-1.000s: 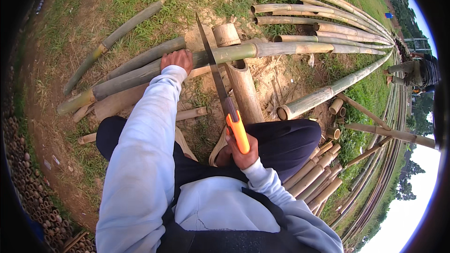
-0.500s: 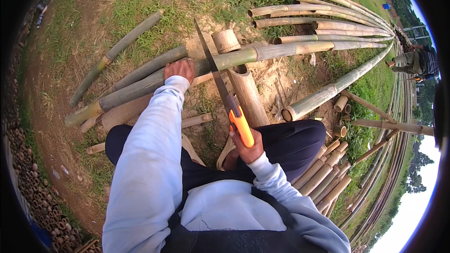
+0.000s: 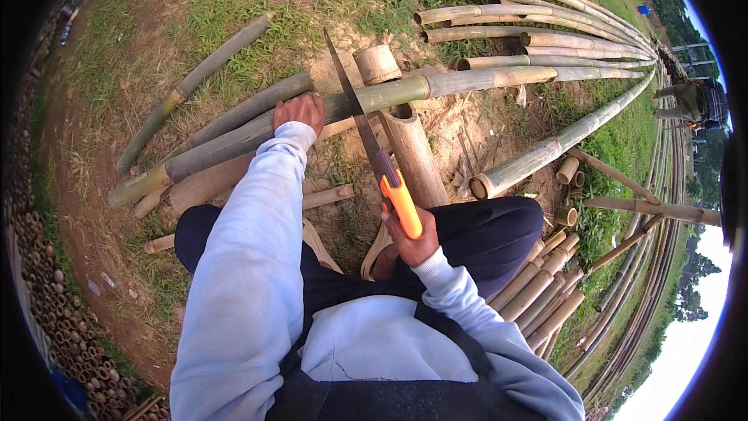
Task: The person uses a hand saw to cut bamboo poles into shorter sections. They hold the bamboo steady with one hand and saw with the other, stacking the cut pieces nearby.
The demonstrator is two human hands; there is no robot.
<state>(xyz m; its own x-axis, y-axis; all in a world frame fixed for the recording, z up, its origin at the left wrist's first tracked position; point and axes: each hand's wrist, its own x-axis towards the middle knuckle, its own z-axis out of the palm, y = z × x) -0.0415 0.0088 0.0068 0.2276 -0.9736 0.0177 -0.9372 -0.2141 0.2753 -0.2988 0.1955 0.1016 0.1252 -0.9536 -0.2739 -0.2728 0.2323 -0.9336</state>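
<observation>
Near the middle of the frame, a long bamboo pole runs from the left side up toward the upper right, its near stretch green. The left grip is clenched over it from above, knuckles up, left of centre (the fingertips are hidden on the far side). The right grip, below centre, is wrapped around the orange handle of a saw, whose narrow blade slants up and left across the pole, just right of the left grip; how deep the teeth sit in it I cannot tell. Beyond the blade, the pole passes between a short bamboo stub above and a thick bamboo tube below. Another shorter pole lies beside it at left. More poles fan out at the upper right, cut lengths are heaped at the lower right, and a person is at the right edge.
</observation>
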